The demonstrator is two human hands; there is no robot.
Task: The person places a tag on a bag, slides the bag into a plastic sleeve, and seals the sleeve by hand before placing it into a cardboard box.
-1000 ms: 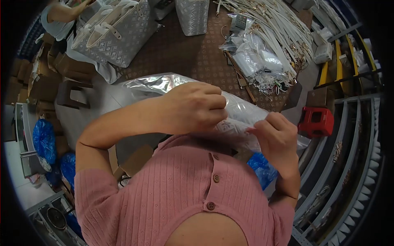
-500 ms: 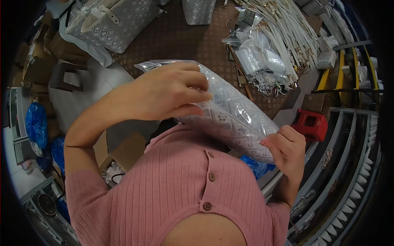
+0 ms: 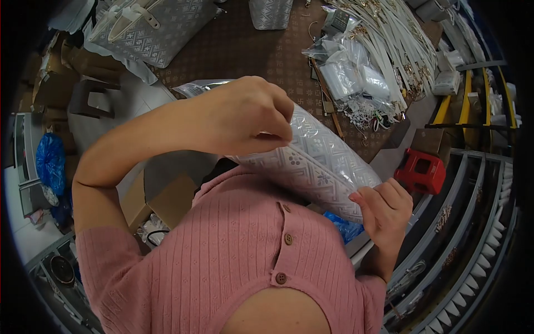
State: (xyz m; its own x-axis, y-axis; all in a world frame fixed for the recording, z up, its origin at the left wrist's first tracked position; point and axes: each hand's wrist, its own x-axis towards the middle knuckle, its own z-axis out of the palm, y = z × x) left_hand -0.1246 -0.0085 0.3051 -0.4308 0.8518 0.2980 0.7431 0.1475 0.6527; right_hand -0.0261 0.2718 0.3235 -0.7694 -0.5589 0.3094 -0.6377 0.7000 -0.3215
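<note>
Brown table (image 3: 245,55) carried two grey totes (image 3: 156,28) and one heap of white straps (image 3: 389,39). Short of the table, one plastic-wrapped patterned bag (image 3: 317,161) was held at chest height, the left hand (image 3: 245,119) pinching its top and the right hand (image 3: 384,209) clasping its lower end. The slick film could slide from either grip.

Bare brown desk (image 3: 239,55) lies open ahead; grey handbag (image 3: 158,28) blocks the left, white straps (image 3: 389,39) the right.
</note>
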